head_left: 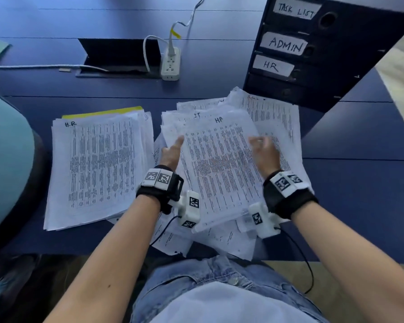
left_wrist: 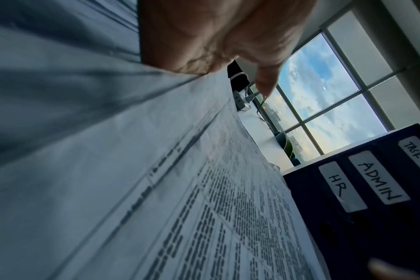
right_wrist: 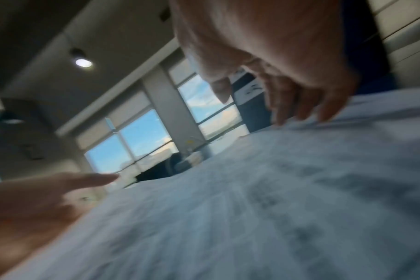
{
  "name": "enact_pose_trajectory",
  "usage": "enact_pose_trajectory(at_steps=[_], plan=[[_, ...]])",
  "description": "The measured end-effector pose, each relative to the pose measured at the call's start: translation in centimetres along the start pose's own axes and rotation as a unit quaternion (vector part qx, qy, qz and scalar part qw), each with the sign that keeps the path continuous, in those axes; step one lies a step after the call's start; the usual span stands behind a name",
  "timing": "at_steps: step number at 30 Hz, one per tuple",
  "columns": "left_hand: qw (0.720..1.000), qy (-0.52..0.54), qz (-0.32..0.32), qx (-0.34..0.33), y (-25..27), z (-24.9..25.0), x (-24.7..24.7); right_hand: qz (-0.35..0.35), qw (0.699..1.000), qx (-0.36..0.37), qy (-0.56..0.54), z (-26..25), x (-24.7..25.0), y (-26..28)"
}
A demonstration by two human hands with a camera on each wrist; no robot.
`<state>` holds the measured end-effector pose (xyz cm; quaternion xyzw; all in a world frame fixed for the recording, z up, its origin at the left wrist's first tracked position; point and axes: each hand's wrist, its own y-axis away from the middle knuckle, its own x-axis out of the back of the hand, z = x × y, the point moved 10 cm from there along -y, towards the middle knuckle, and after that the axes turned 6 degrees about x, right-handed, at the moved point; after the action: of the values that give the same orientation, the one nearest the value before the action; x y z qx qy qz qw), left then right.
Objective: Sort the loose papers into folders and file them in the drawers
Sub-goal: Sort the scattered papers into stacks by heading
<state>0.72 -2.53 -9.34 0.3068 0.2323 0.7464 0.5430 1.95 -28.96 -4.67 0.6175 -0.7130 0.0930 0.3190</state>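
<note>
Showing "HR" sheet [head_left: 219,164] btwn both loose-fingered grips, L hand [head_left: 170,155] & R hand [head_left: 264,155]; drawers [head_left: 289,54] "TASK LIST", "ADMIN", "HR".

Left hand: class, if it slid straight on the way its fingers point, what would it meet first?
Probably the loose sheets at the pile's far edge, ahead of the left hand; then the power strip, though depth is uncertain.

White papers [head_left: 222,164] showing black printed rows, yellow folder [head_left: 103,112] peeking under white stack [head_left: 98,169], dark blue desk [head_left: 359,194], black drawers [head_left: 313,66] wearing white labels.
</note>
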Motion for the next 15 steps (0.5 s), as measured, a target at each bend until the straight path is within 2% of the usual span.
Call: enact_pose_trajectory(at_steps=[1, 2, 3, 4, 8, 10, 13, 15], plan=[[1.000, -0.018, 0.015, 0.003, -0.2, -0.2, 0.2, 0.043, 0.996, -0.064, 0.055, 2.2, 2.1, -1.0], [0.999, -0.033, 0.017, -0.003, 0.0, -0.1, 0.1, 0.047, 0.987, -0.117, 0.103, 3.9, 3.3, -1.3], [0.999, -0.040, 0.022, -0.006, 0.0, -0.2, 0.1, 0.028, 0.979, -0.145, 0.140, 4.9, 3.3, -1.3], [0.999, -0.043, 0.026, -0.003, -0.2, -0.6, -0.1, 0.004, 0.976, -0.143, 0.163, 5.1, 2.7, -1.3], [0.997, -0.065, 0.039, 0.013, 0.2, -0.9, -0.4, -0.066, 0.983, -0.056, 0.160, 3.0, -2.5, -0.7], [0.996, -0.071, 0.046, 0.019, -0.5, -1.4, -0.3, -0.101, 0.988, -0.028, 0.111, 1.5, -4.2, 0.0], [0.995, -0.088, 0.046, 0.010, -0.2, -1.2, -0.1, -0.156, 0.986, 0.052, 0.036, -1.5, -5.0, 1.2], [0.992, -0.104, 0.068, -0.005, 0.3, -0.7, 0.0, -0.145, 0.985, 0.094, 0.004, -3.3, -3.7, 1.3]])
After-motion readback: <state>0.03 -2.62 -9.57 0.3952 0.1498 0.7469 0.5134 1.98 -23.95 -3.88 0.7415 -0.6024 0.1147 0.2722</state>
